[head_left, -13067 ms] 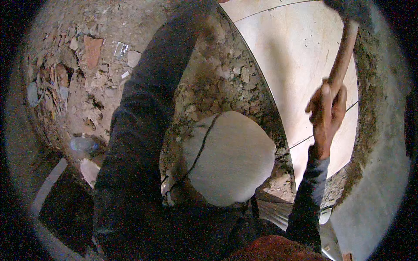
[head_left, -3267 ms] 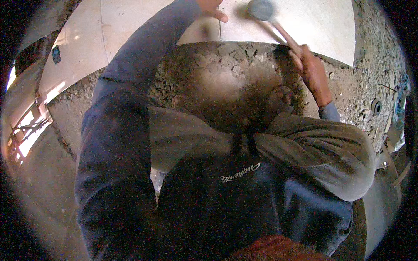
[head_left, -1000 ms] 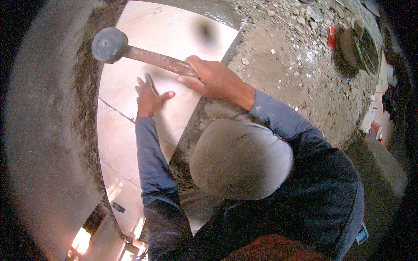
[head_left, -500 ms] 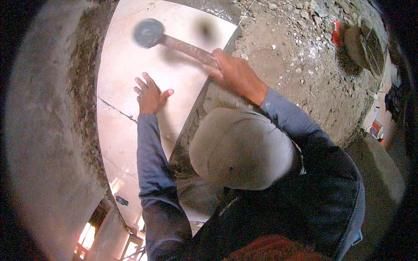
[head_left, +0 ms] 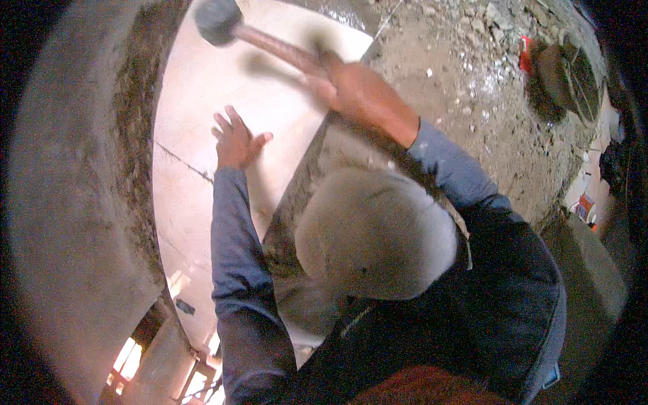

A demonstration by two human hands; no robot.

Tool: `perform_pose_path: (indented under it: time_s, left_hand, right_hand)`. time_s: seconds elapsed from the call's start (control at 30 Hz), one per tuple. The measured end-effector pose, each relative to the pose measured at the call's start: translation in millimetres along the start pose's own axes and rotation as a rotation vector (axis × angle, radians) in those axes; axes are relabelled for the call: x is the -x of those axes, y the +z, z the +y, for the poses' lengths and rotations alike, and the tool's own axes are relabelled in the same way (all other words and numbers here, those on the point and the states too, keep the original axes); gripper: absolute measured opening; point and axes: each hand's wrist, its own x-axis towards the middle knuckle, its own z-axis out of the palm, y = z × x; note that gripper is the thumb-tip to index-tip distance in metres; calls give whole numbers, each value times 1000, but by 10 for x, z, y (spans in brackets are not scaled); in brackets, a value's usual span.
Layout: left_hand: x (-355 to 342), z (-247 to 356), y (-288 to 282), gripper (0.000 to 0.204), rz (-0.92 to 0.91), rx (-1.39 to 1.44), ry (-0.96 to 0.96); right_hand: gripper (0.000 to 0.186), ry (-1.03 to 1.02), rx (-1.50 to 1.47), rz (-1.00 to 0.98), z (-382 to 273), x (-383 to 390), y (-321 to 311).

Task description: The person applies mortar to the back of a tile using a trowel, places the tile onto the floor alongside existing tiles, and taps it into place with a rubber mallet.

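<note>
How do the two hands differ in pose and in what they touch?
The left hand lies open, fingers spread flat on the pale floor tile; the right hand is closed around the handle of a rubber mallet. The left looks sharp, the right motion-blurred. Both reach out from dark blue sleeves.

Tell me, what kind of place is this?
Probably a building site where floor tiles are laid: a large pale tile on the floor, loose rubble beside it, and a rubber mallet in the right hand.
</note>
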Motion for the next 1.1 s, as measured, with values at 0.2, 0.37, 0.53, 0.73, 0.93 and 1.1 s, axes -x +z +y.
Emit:
perform_pose_path:
  time_s: [0.2,0.37,0.53,0.73,0.93,1.1]
  left_hand:
    - [48,83,-41,139,-57,47,11]
    - [-44,-165,202,145,26,-6,36]
    - [96,-370,669,142,51,-146,99]
    - [159,72,-79,131,-80,46,-45]
    - [282,124,-2,129,-79,40,-66]
    - [458,46,-32,127,-19,70,-89]
  right_hand:
    - [40,-67,240,44,622,152,112]
    - [50,-54,-141,5,357,-240,-80]
    - [42,83,-285,164,256,322,-283]
    - [35,-91,577,-158,1220,44,-40]
    - [41,-274,50,106,-161,-27,-181]
    - [42,-109,196,-217,377,-78,216]
